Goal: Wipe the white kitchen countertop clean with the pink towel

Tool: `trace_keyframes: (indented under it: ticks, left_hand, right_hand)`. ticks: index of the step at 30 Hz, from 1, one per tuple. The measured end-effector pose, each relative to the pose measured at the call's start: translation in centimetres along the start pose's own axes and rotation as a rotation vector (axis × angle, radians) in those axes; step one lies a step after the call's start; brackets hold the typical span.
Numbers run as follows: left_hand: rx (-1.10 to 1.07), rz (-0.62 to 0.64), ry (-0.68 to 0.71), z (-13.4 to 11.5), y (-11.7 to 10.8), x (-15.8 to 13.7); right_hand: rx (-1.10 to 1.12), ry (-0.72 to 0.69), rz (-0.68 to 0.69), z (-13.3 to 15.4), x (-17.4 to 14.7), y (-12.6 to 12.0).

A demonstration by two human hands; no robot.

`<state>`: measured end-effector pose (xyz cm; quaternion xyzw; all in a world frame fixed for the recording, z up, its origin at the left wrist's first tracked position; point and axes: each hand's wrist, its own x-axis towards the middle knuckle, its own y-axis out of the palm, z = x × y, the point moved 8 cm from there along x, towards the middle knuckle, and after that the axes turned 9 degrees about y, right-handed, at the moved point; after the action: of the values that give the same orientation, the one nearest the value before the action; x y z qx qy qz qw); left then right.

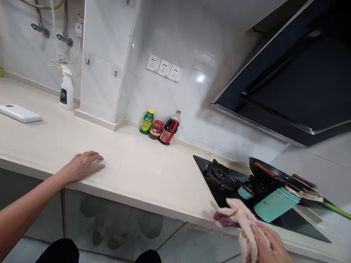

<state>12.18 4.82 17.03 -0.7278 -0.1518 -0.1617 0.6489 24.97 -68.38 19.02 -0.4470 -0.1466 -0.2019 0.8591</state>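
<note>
My left hand [82, 166] lies flat on the white countertop [137, 168], close to its front edge, fingers apart and nothing in them. At the lower right my right hand [267, 243] is closed round a pale pink cloth [241, 219] with a dark purple patch. The cloth hangs over the counter's front edge, beside the black glass gas stove [309, 226]. Just beyond it a turquoise canister [276, 204] rests on the stove, with a small turquoise lid [246, 192] to its left.
A wok [263, 168] sits at the stove's rear, under a dark range hood [287, 80]. Against the wall are a green bottle [147, 122], a red-lidded jar [156, 130] and a dark sauce bottle [168, 131]. Farther left are a spray bottle [66, 89] and a white flat device [20, 113].
</note>
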Motion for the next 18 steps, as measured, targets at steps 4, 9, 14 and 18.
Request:
trace_keyframes:
  ticks: [4,9,14,18]
  left_hand:
    - [-0.035,0.003,-0.028,-0.1,0.0,-0.1]
    - [-0.046,-0.009,-0.050,-0.3,-0.2,-0.5]
    - [-0.066,-0.035,-0.061,-0.4,-0.4,-0.9]
    - [-0.059,-0.063,-0.067,-0.7,-0.8,-1.1]
  right_hand:
    - [-0.085,0.014,0.120,2.9,1.8,5.1]
    - [-0.380,-0.254,0.223,8.1,-1.5,12.2]
    - [-0.417,-0.448,0.397,11.8,-1.2,16.2]
    - [-0.537,-0.247,0.486,13.4,4.1,19.6]
